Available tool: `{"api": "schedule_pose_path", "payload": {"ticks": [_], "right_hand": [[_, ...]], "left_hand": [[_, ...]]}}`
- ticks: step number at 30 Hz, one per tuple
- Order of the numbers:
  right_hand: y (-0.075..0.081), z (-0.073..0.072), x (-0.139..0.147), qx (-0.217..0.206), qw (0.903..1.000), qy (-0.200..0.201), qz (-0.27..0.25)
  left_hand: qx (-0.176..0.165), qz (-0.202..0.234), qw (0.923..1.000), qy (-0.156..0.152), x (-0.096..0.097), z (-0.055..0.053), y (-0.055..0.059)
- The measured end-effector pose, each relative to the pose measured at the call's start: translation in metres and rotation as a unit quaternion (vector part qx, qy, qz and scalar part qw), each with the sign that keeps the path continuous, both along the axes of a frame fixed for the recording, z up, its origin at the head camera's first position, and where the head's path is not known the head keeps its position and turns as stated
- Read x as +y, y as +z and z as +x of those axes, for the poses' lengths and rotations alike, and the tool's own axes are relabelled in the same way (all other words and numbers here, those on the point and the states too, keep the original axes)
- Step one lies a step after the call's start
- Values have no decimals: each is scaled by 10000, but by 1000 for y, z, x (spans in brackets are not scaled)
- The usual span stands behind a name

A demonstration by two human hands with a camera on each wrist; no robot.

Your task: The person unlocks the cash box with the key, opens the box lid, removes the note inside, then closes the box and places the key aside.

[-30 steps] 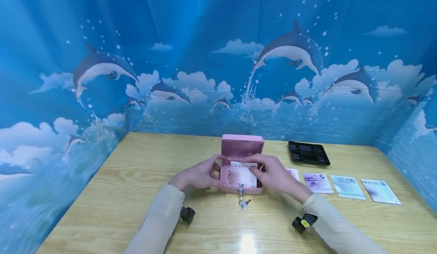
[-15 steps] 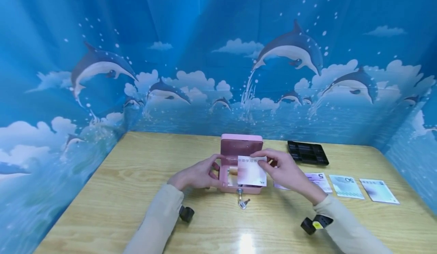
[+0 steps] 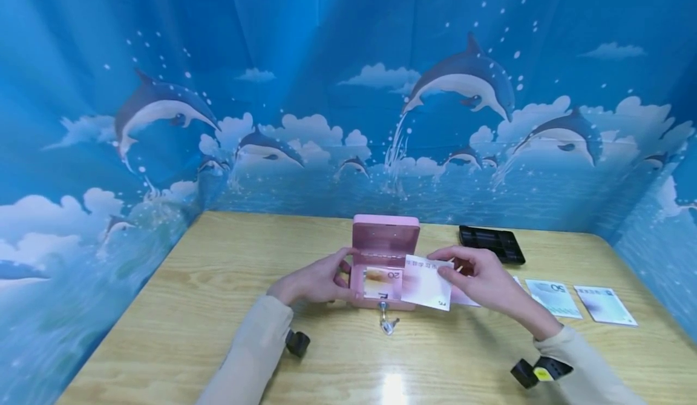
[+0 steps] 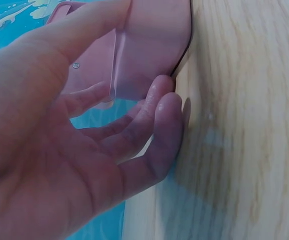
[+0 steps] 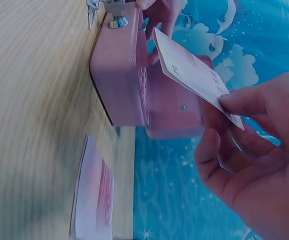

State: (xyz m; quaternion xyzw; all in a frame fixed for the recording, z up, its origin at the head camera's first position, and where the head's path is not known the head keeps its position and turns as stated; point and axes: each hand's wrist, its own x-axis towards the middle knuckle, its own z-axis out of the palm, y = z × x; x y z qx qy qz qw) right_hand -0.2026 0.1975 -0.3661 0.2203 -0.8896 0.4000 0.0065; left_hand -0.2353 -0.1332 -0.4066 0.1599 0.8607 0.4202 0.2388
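A pink cash box (image 3: 385, 240) stands with its lid raised, and a key ring (image 3: 388, 325) hangs from its front lock. My left hand (image 3: 313, 276) grips the box at its left side, thumb at the front and fingertips (image 4: 162, 85) low on its wall. Between thumb and fingers, my right hand (image 3: 481, 275) pinches a pale pink banknote (image 3: 427, 283), tilted over the box's right edge; the right wrist view suggests several layers in this banknote (image 5: 194, 75). Inside the box lies another banknote (image 3: 383, 283) marked 20.
On the table (image 3: 234, 260) to the right lie a pinkish banknote (image 3: 464, 297) partly under the right hand, a greenish 50 banknote (image 3: 555, 299) and a pale banknote (image 3: 605, 305). A black compartment tray (image 3: 492, 245) sits behind them. A dolphin-print curtain (image 3: 327, 90) closes the back.
My right hand has lifted the pale pink banknote from the box and carried it right, uncovering the 20 banknote inside. The left hand keeps its place on the box.
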Motion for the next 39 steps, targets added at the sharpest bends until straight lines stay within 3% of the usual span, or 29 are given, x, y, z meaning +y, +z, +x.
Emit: {"api": "schedule_pose_path", "payload": {"ticks": [15,22,29,32,39], "right_hand": [[-6,11,31,-315,9991,209,200],[-11,14,47,-615,9958,384,552],[-22,13,60,-834,9919,683,669],[-26,13,63,-807,9914,757,692],[-39,12,62,-267,9899,899,1063]], "left_hand": [[200,-218,9995,-87,0,2,-1],[246,-296,9992,-76,0,2,-1],[190,-51,9997,-119,2,1,-2],[200,51,9997,-163,2,1,-2],[202,77,9996,-170,2,1,-1]]}}
